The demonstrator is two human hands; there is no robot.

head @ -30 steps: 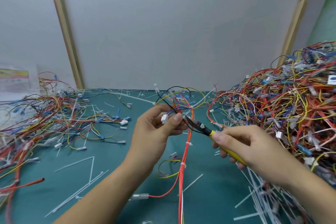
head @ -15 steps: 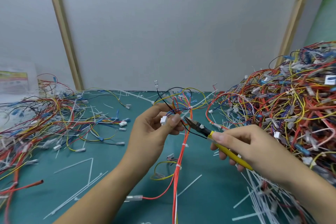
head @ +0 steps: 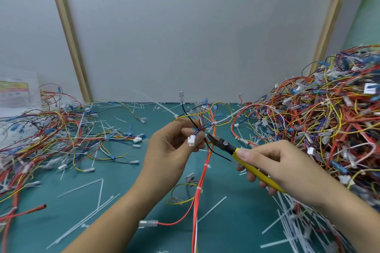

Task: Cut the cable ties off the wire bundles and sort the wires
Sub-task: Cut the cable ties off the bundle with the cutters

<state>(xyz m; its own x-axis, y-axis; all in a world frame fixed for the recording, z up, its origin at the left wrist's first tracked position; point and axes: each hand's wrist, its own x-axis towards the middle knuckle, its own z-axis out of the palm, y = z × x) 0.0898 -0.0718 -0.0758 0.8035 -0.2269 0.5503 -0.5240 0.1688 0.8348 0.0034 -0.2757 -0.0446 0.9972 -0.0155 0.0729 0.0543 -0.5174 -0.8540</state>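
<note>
Red, limp wire bundle [head: 202, 181] hangs light from your pinching left hand [head: 170, 150]; right hand [head: 275, 162] grips yellow-handled cutters [head: 253, 167]. Hold just beside a white cable tie [head: 206, 166].

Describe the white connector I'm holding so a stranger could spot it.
Start at the green mat, then the left hand over its middle. The white connector sits at its fingertips; unlike connectors lying on the mat, it is held up.

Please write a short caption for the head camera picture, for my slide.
Left hand holds a tied wire bundle while right hand points yellow-handled cutters at it.
</note>
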